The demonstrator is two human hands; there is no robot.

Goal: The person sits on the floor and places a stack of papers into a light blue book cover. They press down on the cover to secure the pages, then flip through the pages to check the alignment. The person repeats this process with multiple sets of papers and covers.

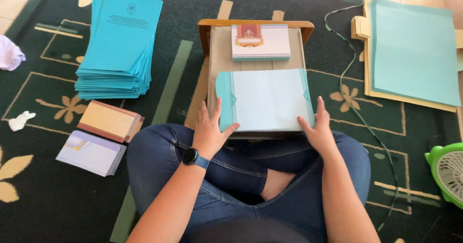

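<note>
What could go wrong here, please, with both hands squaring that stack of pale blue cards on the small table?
The card stack overhangs the small table toward the lap; if the left hand or right hand lets go, cards might slide off. A push forward could also nudge the second card pile behind it.

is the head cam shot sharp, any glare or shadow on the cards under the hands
Head view: even daylight, sharp at centre; the pale card stack under the left hand and right hand shows no glare, only soft shadow at its lower edge; the top right floor looks washed out; the green fan is cut off by the frame.
</note>
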